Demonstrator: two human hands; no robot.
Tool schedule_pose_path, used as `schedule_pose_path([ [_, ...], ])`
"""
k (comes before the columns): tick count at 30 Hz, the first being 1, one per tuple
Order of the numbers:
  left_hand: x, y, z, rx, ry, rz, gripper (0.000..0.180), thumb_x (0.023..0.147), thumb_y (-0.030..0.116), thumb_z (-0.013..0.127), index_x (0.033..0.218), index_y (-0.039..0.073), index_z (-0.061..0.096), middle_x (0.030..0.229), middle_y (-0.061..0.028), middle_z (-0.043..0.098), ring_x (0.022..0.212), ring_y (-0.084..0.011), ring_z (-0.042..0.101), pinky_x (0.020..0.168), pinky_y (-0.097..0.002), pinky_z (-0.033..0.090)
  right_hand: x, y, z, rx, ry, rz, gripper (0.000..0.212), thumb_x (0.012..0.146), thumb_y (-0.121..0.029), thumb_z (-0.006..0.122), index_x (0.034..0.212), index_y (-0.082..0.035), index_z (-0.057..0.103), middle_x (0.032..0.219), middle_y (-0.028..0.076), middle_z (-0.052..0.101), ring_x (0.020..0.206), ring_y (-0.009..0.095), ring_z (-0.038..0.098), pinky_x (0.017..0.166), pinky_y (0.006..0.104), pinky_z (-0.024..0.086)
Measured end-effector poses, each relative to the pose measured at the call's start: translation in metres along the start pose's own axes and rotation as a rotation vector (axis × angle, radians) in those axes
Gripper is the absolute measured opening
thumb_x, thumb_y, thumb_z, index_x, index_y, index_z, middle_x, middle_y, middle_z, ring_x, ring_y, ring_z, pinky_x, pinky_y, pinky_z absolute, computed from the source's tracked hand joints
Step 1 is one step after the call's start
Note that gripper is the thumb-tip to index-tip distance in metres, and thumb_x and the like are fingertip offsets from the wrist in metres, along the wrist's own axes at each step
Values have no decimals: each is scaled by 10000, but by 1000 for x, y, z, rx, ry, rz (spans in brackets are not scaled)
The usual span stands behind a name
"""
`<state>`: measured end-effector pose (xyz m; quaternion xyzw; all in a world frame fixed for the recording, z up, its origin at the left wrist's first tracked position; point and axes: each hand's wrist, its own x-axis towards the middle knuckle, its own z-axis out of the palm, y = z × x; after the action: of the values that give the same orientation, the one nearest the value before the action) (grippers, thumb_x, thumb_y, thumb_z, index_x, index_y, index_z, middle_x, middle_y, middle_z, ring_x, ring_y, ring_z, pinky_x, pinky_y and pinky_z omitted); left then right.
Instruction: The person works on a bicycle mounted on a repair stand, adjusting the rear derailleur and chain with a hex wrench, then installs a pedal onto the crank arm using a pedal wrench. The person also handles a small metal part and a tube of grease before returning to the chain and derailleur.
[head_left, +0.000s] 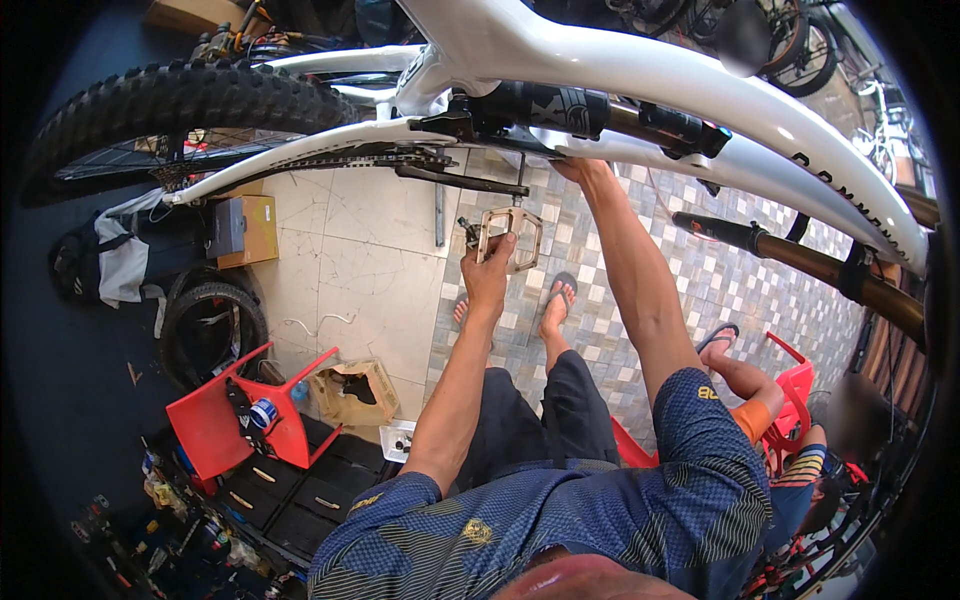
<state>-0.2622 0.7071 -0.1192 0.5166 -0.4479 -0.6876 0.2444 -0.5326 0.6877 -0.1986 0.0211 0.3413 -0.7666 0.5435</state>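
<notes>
A white mountain bike frame [650, 62] stretches across the top of the view, with a dark rear shock [560, 108] inside it. Below it, a black crank arm [460, 181] reaches right to a bronze-coloured flat pedal [538, 238]. My left hand [487, 285] is closed on the pedal's near left side, thumb on its cage. A small dark piece [468, 232] shows beside those fingertips; its kind I cannot make out. My right hand [574, 170] reaches up to the frame's lower tube, where its fingers are hidden behind the tube.
The knobbly rear tyre [110, 115] fills the upper left. A bronze fork leg [800, 255] slants down at right. Left lie a cardboard box [262, 230], a loose tyre [215, 325], a red chair [215, 425] and an open carton [385, 385]. Another person's leg [745, 378] is at right.
</notes>
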Motion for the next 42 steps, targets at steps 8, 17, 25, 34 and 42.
schedule_pose_path([
  [8,1,3,8,13,-38,7,276,868,230,783,949,-30,741,841,-50,704,769,-117,599,720,-273,468,11,3,-34,-47,-110,-13,134,951,-123,591,1066,-112,659,1067,42,672,947,176,628,879,345,536],
  [17,-1,2,9,20,-46,24,276,872,230,773,950,-32,736,841,-48,699,772,-115,592,724,-277,460,17,4,-39,-396,6,-125,150,938,-60,600,1079,-80,646,1079,59,654,949,175,607,875,335,516],
  [25,-1,1,1,89,-24,27,261,873,201,770,979,-33,726,885,-52,703,808,-121,602,768,-273,468,-10,-1,9,-47,29,-55,121,909,-41,634,942,-152,668,893,3,658,829,154,618,772,345,530],
  [34,-1,3,0,115,-29,50,271,869,224,774,961,-28,734,871,-47,702,790,-112,601,735,-270,473,-12,-3,9,-267,-34,-118,117,937,-36,591,1027,-96,637,1010,60,648,904,188,624,836,352,530],
  [42,-7,3,-14,216,-266,21,231,846,184,797,961,-8,737,886,-40,701,816,-107,617,758,-263,487,7,-7,-69,-305,28,-469,110,915,-119,645,1022,-98,630,988,59,645,916,184,621,834,343,526],
])
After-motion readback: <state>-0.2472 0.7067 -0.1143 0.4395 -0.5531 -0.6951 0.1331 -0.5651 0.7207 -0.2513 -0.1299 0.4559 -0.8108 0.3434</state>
